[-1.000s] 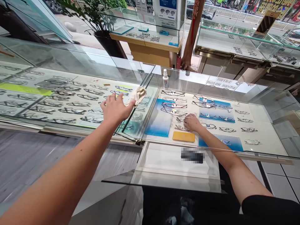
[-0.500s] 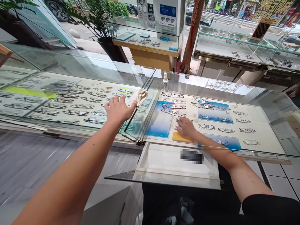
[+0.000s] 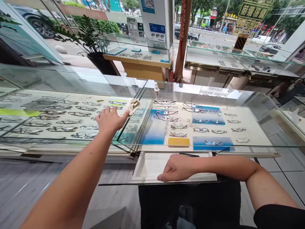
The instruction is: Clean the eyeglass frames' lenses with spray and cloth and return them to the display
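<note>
My left hand point(image 3: 110, 120) is held over the glass top of the left display case point(image 3: 119, 87), palm down with fingers spread. Beside its thumb lies a crumpled cream cloth point(image 3: 133, 105); I cannot tell whether they touch. My right hand point(image 3: 177, 168) is above the pulled-out white drawer point(image 3: 149, 163), fingers curled under, thumb near the front glass edge. What those fingers hold, if anything, is hidden. Behind that wrist, a dark flat object point(image 3: 188, 155) shows only in part. Past the drawer, a yellow case point(image 3: 178, 142) lies among eyeglasses point(image 3: 178, 126) in the right display case.
A white spray bottle point(image 3: 156, 91) stands by the seam between the two cases. Blue cards point(image 3: 152, 130) lie under some of the glasses. Glass panes border the cases and the drawer. Farther off are a potted plant point(image 3: 95, 47) and more display cases point(image 3: 140, 57).
My right hand has drawn back from the glasses beside the yellow case to above the drawer. My left hand stays spread by the cloth. The camera view has shifted.
</note>
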